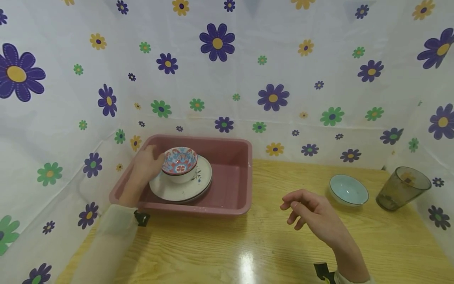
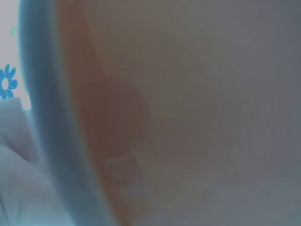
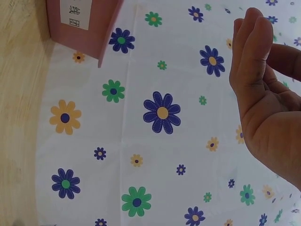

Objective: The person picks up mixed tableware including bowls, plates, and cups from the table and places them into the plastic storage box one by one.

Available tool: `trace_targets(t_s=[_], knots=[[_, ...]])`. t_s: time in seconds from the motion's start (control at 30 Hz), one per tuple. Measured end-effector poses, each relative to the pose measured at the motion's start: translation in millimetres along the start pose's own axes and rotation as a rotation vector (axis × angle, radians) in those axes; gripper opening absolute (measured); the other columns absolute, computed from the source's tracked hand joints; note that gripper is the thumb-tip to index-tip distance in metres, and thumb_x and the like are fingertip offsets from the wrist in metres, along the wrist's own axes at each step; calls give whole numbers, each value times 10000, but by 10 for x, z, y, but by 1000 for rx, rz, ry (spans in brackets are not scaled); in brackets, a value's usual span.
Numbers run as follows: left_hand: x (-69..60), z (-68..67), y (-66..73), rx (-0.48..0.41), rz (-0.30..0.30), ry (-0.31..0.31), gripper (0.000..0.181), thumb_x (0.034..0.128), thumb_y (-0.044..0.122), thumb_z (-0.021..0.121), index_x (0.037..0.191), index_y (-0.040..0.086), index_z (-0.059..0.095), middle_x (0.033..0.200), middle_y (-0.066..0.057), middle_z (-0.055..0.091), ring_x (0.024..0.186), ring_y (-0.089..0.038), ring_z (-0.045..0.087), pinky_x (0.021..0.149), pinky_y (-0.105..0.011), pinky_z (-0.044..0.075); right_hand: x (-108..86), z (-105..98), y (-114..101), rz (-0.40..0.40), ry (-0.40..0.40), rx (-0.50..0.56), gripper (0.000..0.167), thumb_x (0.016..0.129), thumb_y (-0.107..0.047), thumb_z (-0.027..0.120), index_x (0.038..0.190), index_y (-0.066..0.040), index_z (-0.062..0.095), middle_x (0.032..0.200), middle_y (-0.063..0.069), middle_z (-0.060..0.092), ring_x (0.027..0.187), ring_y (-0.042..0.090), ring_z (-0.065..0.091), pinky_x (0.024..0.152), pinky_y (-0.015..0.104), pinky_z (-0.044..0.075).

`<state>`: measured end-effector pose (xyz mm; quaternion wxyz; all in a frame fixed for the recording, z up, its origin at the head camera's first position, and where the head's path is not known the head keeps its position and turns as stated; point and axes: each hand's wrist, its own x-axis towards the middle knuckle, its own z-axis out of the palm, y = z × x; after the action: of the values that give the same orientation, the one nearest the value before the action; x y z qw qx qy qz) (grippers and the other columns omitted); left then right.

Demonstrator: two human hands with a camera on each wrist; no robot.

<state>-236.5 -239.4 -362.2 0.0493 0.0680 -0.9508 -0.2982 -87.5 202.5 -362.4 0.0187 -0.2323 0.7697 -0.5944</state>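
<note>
My left hand (image 1: 144, 167) is over the left side of a pink plastic basin (image 1: 232, 185), its thumb beside the rim of a small bowl (image 1: 180, 159) with a red and blue pattern inside. Whether the thumb touches that rim cannot be told. White crockery shows below the patterned inside, above a white plate (image 1: 202, 183) with a sprig design. Another plate edge shows underneath. My right hand (image 1: 313, 215) hovers over the table with loosely bent fingers, holding nothing. In the right wrist view the same hand (image 3: 263, 94) appears at the right. The left wrist view is mostly a blur.
On the right of the wooden table (image 1: 269, 244) are a pale blue bowl (image 1: 349, 190) and a dark see-through glass (image 1: 400, 189). A white flowered sheet (image 1: 241, 75) walls in the back and sides. The basin carries a paper label (image 3: 76, 13) on its outside.
</note>
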Motion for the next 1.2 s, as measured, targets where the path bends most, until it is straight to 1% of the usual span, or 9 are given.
trace_targets(t_s=[0.17,0.33,0.57,0.7,0.77,0.83,1.0,1.1,1.2], knots=[[-70,6,61,24,50,-8,676,1028,318,476,1521,-74,232,1518,-355,282,1415,-526,238,1138,-647,222,3,0,6,8,-2,1,207,1036,-27,462,1169,51,599,1032,133,663,733,188,671,576,355,580],[-150,15,124,17,58,-47,729,1029,366,462,1551,-42,157,1550,-354,193,1429,-554,146,1131,-685,173,3,6,5,22,16,-32,200,1033,-36,475,1162,35,611,1031,160,663,786,175,670,601,348,582],[-273,79,188,21,118,-63,757,1025,425,450,1571,5,137,1571,-354,114,1421,-589,83,1119,-726,99,14,24,10,58,70,-154,201,1030,-63,501,1164,-11,641,1101,141,680,971,118,646,752,294,578],[-362,141,213,43,160,-64,756,1029,425,455,1569,-3,145,1577,-358,77,1428,-578,67,1123,-722,68,25,30,49,75,82,-243,229,1027,-92,521,1211,-61,653,1198,108,674,1042,173,656,821,270,558],[-408,162,234,55,188,-57,756,1029,426,455,1565,-11,150,1574,-365,67,1431,-578,53,1127,-717,54,30,32,75,81,76,-279,258,1024,-104,532,1259,-80,637,1268,105,647,1078,228,651,853,304,552],[-457,176,257,57,219,-51,758,1030,432,449,1562,-20,151,1572,-372,53,1434,-580,27,1128,-715,29,32,34,94,76,66,-310,299,1021,-116,545,1311,-83,610,1346,120,597,1139,297,623,904,393,535],[-568,205,325,84,276,-30,766,1030,450,430,1558,-32,155,1571,-380,44,1434,-592,-13,1120,-727,2,37,37,115,77,33,-372,395,1027,-194,553,1406,-83,538,1511,171,419,1365,440,398,983,649,428],[-622,240,370,94,292,-22,766,1024,458,436,1548,-41,188,1571,-371,73,1433,-593,9,1109,-744,26,37,30,115,91,20,-401,437,1034,-224,542,1442,-76,495,1551,206,342,1414,483,291,995,697,386],[-680,293,402,88,317,-19,754,1020,454,455,1541,-37,221,1569,-361,104,1437,-579,51,1109,-741,56,45,18,133,115,12,-421,473,1034,-232,538,1466,-58,456,1568,231,293,1423,500,248,1010,712,353]])
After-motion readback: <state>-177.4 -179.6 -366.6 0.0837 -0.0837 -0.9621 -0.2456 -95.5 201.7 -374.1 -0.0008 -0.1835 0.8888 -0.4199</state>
